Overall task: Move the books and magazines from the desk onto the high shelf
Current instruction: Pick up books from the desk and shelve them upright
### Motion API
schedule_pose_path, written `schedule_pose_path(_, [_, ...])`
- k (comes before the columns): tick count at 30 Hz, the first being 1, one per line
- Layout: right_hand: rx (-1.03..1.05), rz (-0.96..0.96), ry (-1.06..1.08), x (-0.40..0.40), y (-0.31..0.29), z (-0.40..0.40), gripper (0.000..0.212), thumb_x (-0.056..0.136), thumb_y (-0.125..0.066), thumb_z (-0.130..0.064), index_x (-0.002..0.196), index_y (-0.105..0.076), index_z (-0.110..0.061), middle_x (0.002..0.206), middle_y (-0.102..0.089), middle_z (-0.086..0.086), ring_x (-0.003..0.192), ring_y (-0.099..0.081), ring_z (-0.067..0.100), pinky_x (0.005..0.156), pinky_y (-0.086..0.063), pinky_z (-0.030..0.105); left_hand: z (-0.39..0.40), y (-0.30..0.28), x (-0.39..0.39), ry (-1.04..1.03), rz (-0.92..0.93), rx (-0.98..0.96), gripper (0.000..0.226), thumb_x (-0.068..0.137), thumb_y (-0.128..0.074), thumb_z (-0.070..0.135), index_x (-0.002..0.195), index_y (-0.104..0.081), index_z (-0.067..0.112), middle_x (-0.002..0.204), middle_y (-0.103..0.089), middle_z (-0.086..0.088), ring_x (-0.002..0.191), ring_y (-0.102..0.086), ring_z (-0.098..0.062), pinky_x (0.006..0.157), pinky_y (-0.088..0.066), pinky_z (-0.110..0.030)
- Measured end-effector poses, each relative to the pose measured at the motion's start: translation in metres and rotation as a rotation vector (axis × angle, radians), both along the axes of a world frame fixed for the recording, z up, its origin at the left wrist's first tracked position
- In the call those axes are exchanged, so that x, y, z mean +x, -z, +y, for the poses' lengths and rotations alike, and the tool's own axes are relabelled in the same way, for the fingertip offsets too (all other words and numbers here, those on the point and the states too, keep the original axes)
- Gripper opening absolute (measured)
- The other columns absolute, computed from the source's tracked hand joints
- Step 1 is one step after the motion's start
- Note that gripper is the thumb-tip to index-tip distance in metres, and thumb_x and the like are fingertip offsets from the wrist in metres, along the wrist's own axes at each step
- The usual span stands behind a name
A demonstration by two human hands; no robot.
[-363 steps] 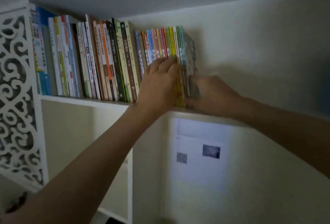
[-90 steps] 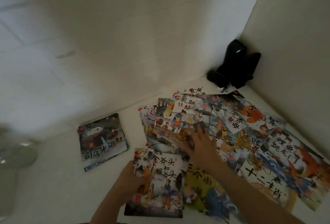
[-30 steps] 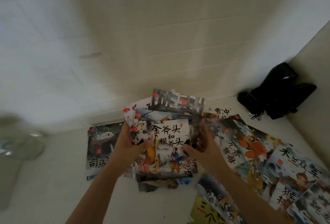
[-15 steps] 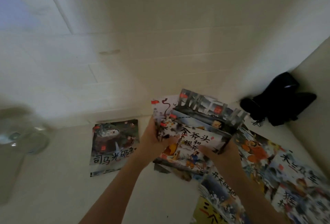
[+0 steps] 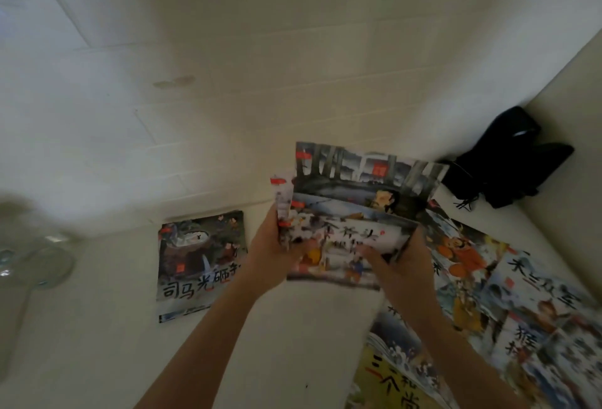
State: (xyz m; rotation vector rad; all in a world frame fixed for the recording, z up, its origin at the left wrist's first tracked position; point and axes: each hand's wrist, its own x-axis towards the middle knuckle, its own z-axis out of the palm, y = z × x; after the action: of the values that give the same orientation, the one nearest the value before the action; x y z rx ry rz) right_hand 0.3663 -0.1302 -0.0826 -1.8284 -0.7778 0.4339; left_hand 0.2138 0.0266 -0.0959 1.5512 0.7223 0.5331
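Item: fanned stack of picture books (image 5: 351, 213), lifted just above the worktop (image 5: 293, 327). My left hand (image 5: 270, 252) grips its left edge, my right hand (image 5: 394, 265) its lower right corner. Risk: the covers sit uneven and look slick, so inner copies may slide out. More books (image 5: 508, 294) lie spread at right, one (image 5: 200, 265) apart.

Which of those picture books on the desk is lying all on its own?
The dark-covered book to the left of the left hand. It lies flat and alone on the desk; the others overlap on the right or are held in both hands.
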Motion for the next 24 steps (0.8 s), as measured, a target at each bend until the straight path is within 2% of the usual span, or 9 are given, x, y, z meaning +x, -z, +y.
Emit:
schedule_pose_path(3, [-0.022,-0.102,0.025,0.010,-0.001,0.012,0.028,0.078,-0.077,-0.013,0.098,-0.057,-0.015,0.079,-0.060,-0.018,0.074,-0.059,-0.016,0.062,-0.044,0.002,0.007,-0.002,0.014,0.000,-0.037,0.069,0.056,0.078,-0.061,-0.022,0.126,-0.042,0.000,0.108,-0.068,0.008,0.102,-0.064,0.000,0.084,-0.053,-0.019])
schedule_pose_path(5, [-0.052,-0.064,0.005,0.010,0.007,0.012,0.024,0.077,-0.077,-0.027,0.091,-0.058,-0.022,0.071,-0.063,-0.021,0.070,-0.061,-0.013,0.059,-0.046,0.006,0.006,0.009,0.016,-0.011,-0.026,0.070,0.056,0.079,-0.064,-0.018,0.126,-0.043,0.005,0.107,-0.069,0.010,0.103,-0.064,-0.001,0.084,-0.054,-0.021])
schedule_pose_path(9, [-0.036,0.024,0.036,0.009,0.028,0.013,0.056,0.071,-0.075,-0.049,0.104,-0.064,-0.005,0.083,-0.071,-0.009,0.077,-0.068,0.002,0.068,-0.056,0.025,0.006,0.027,0.016,-0.034,0.016,0.031,0.057,0.079,-0.075,0.003,0.126,-0.044,0.015,0.115,-0.061,0.006,0.108,-0.061,-0.001,0.086,-0.052,-0.020])
schedule_pose_path(12, [-0.004,0.065,0.105,0.008,0.040,0.018,0.055,0.071,-0.077,-0.038,0.108,-0.055,-0.003,0.083,-0.066,0.001,0.077,-0.067,0.013,0.065,-0.057,0.027,0.004,0.033,0.016,-0.025,0.041,-0.022,0.047,0.083,-0.072,0.015,0.118,-0.044,0.027,0.114,-0.060,0.004,0.105,-0.060,0.004,0.087,-0.050,-0.022])
schedule_pose_path(14, [-0.058,0.093,0.122,0.000,0.048,0.022,0.070,0.067,-0.078,-0.040,0.120,-0.048,-0.006,0.099,-0.065,0.008,0.092,-0.065,0.023,0.074,-0.057,0.032,-0.001,0.037,0.019,-0.010,0.048,-0.052,0.059,0.082,-0.072,0.025,0.131,-0.038,0.025,0.122,-0.058,0.007,0.110,-0.057,0.006,0.087,-0.050,-0.018])
schedule_pose_path(16, [-0.113,0.120,0.138,-0.010,0.054,0.025,0.095,0.063,-0.077,-0.054,0.136,-0.038,-0.007,0.122,-0.060,0.007,0.112,-0.059,0.022,0.090,-0.053,0.037,-0.009,0.043,0.021,-0.013,0.064,-0.087,0.085,0.073,-0.076,0.043,0.141,-0.029,0.024,0.132,-0.055,0.006,0.119,-0.055,-0.005,0.092,-0.052,-0.027])
schedule_pose_path(18, [-0.130,0.131,0.133,-0.014,0.054,0.025,0.108,0.055,-0.074,-0.071,0.135,-0.040,-0.009,0.123,-0.059,0.005,0.114,-0.058,0.020,0.089,-0.054,0.037,-0.017,0.047,0.020,-0.077,0.042,-0.103,0.077,0.070,-0.079,0.043,0.133,-0.037,0.032,0.125,-0.060,0.007,0.117,-0.059,-0.009,0.092,-0.053,-0.032])
schedule_pose_path(21, [-0.030,0.119,0.136,-0.010,0.036,0.019,0.086,0.055,-0.079,-0.056,0.121,-0.047,-0.011,0.103,-0.063,-0.004,0.095,-0.063,0.004,0.077,-0.056,0.034,-0.021,0.034,0.019,-0.174,-0.051,-0.131,0.055,0.071,-0.079,0.045,0.116,-0.051,0.033,0.110,-0.067,0.008,0.106,-0.065,-0.009,0.083,-0.054,-0.024])
schedule_pose_path(24, [0.231,0.131,0.118,-0.010,0.014,0.025,0.061,0.074,-0.078,-0.038,0.122,-0.045,-0.019,0.107,-0.060,-0.016,0.102,-0.062,0.004,0.082,-0.054,0.021,-0.022,0.004,0.030,-0.228,-0.204,-0.134,0.052,0.081,-0.061,0.059,0.118,-0.056,0.024,0.108,-0.068,0.003,0.102,-0.066,-0.011,0.083,-0.055,-0.025])
